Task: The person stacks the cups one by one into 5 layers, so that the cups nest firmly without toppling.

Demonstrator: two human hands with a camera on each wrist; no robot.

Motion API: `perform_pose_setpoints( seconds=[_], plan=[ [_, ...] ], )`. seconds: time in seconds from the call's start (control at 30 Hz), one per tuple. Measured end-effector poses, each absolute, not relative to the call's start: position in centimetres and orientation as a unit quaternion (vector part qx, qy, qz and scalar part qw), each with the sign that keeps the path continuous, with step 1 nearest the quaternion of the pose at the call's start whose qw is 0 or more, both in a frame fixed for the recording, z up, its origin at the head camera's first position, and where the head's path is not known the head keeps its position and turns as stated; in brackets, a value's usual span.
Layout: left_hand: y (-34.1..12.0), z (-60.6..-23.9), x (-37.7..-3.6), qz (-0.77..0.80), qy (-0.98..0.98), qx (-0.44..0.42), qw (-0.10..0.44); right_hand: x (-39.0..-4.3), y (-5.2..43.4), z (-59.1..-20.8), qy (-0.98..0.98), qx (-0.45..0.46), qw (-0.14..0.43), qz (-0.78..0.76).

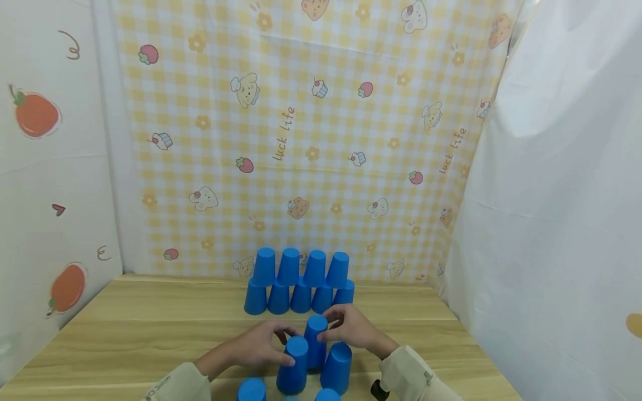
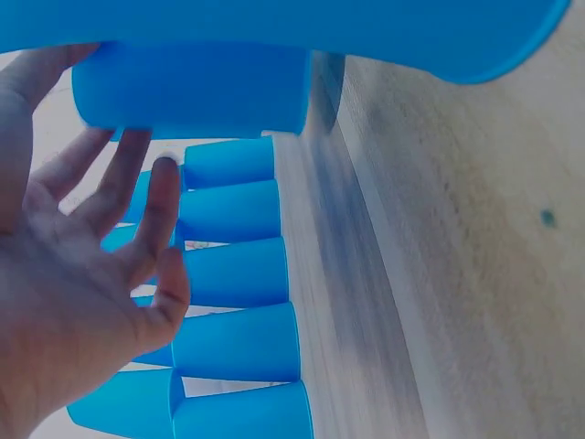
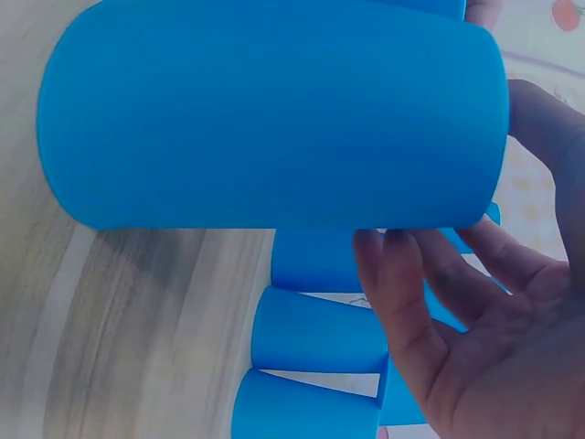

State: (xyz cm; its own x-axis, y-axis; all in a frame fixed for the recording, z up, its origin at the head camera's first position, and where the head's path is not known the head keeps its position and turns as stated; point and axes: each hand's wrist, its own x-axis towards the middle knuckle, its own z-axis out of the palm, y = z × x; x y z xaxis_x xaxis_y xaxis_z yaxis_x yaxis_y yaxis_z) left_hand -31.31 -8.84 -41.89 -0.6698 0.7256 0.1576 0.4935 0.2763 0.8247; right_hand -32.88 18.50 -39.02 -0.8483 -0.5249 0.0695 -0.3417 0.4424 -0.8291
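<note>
My left hand (image 1: 261, 344) holds an upside-down blue cup (image 1: 293, 376) near the front of the table, its thumb on the near side and fingers towards the far side. Just to the right and farther back, my right hand (image 1: 351, 328) grips another upside-down blue cup (image 1: 315, 351) near its top, thumb in front. In the left wrist view, a large blue cup (image 2: 274, 23) covers part of the left hand's thumb side. A blue cup (image 3: 274, 119) fills the top of the right wrist view, hiding some fingertips.
Behind the hands, two tiers of upside-down blue cups (image 1: 289, 267) stand across the wooden table (image 1: 175, 323). Another blue cup (image 1: 337, 367) stands beside the held ones, and several cup tops (image 1: 251, 390) show at the bottom edge. A small black object (image 1: 379, 390) lies by the right sleeve.
</note>
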Motion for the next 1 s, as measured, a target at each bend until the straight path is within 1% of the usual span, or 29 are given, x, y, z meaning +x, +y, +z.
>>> perform_pose_setpoints(
  seconds=[0.2,0.57,0.73,1.0],
  plan=[
    [-8.7,-41.7,-31.1,0.475,0.819,0.315,0.066,-32.9,18.4,-38.6,0.850,-0.242,0.072,-0.463],
    [-8.5,-41.6,-31.0,0.504,0.829,0.243,-0.001,-32.8,18.2,-38.2,0.855,-0.211,0.011,-0.474],
    [-8.2,-41.9,-31.1,0.508,0.834,0.214,-0.018,-33.5,18.5,-38.9,0.853,-0.195,-0.012,-0.485],
    [-7.7,-41.7,-31.3,0.526,0.830,0.182,-0.031,-33.6,18.2,-38.5,0.854,-0.170,-0.042,-0.489]
  ],
)
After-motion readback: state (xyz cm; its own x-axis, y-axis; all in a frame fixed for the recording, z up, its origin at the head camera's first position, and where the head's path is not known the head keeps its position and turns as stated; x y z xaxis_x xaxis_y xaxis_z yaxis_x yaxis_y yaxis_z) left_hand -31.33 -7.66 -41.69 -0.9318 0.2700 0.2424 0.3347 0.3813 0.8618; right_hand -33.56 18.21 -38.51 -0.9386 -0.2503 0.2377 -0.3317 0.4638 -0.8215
